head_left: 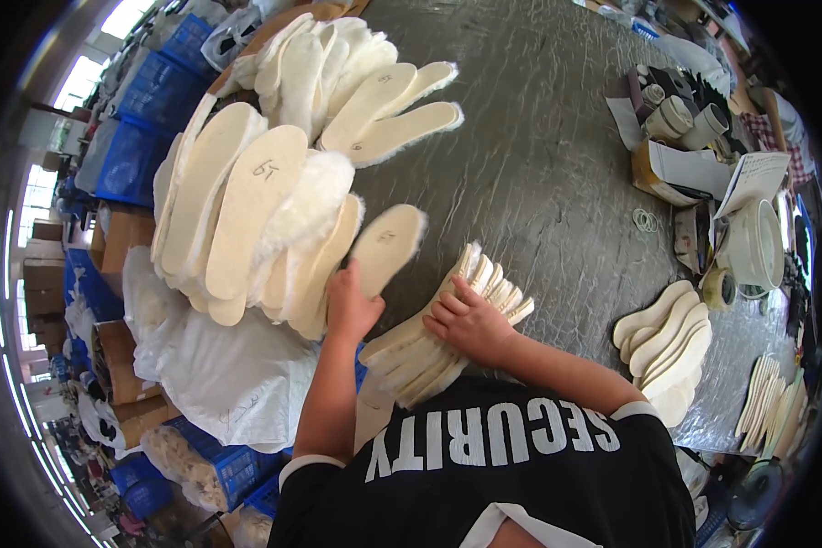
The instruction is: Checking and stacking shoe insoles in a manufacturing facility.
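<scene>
Left hand closes its fingers on a single cream fleece-edged insole at the big pile's edge. Right hand lies flat, fingers spread, pressing a fanned insole stack on the grey table. Judged step: gathering; next, the lifted insole needs aligning onto that stack.

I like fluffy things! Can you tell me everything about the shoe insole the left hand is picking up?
The insole is foot-shaped, cream-coloured and flat on its upper face, which looks like pressed board or felt and carries a small dark handwritten mark. White fleecy wool pokes out all round its edge. It is tilted, its toe pointing up and to the right over the grey table. The left hand grips its heel end. It sits beside a big heap of similar insoles.
</scene>
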The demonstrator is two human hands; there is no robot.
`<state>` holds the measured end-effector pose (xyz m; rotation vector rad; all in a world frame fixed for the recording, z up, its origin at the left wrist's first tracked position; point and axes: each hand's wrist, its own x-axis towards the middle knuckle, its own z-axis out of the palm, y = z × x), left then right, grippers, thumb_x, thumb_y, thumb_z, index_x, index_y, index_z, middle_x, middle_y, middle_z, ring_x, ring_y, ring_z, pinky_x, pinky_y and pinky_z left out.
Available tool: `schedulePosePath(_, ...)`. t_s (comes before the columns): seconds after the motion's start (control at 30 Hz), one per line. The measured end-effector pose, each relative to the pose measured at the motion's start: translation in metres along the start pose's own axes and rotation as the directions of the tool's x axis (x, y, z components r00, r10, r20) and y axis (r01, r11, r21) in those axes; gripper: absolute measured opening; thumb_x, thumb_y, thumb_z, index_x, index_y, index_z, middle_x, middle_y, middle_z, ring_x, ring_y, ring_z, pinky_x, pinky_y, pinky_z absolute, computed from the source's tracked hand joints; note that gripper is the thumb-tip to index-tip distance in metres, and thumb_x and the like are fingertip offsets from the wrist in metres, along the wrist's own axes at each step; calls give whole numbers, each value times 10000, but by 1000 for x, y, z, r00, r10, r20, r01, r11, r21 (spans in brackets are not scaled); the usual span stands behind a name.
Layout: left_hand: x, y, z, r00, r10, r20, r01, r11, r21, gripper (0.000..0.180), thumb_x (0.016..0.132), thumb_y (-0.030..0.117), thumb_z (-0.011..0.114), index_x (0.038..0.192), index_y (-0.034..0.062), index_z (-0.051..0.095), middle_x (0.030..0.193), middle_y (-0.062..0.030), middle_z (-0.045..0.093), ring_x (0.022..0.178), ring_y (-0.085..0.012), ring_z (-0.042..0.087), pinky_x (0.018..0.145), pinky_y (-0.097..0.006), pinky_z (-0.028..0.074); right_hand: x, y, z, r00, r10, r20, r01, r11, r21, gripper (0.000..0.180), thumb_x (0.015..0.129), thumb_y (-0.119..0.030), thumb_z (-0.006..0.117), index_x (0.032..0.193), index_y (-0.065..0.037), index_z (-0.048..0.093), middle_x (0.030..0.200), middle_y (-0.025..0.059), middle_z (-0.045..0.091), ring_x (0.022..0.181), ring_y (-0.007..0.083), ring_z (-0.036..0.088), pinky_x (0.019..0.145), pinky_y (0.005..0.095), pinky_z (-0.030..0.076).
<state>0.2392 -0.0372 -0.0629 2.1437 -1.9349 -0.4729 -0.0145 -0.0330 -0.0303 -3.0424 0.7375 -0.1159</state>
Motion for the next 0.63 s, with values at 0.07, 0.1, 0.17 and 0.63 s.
schedulePosePath(0.07,-8,3,-4,983,138,125,-82,923,-376,664,678,118,711,1298,-9,510,1192,-229,571,1162,-385,515,972,-433,417,-1,0,0,999,-8,34,7,1000,29,373,854,-236,517,1213,-176,595,1305,45,486,1323,270,372,1168,502,199)
schedulePosePath(0.1,-11,7,-5,946,200,253,-45,859,-511,596,692,126,710,1255,-2,565,1229,-224,565,1183,-381,512,977,-427,423,-4,1,2,1000,-18,-15,18,999,45,375,856,-239,516,1219,-188,595,1405,57,437,1373,285,326,1167,499,203)
schedulePosePath(0.17,-16,11,-7,859,218,463,130,783,-609,552,706,142,720,1226,8,595,1249,-215,563,1188,-371,516,981,-416,428,-3,2,1,998,-47,-46,47,999,6,357,861,-255,516,1203,-199,602,1517,69,332,1437,301,232,1169,498,181)
schedulePosePath(0.63,50,7,-171,895,-128,-428,334,827,452,734,744,191,762,1396,139,429,1395,-147,430,1276,-351,388,1057,-503,292,14,9,-17,956,-49,288,31,997,66,580,905,-219,497,1463,-225,337,1377,62,456,1380,239,325,1164,524,143)
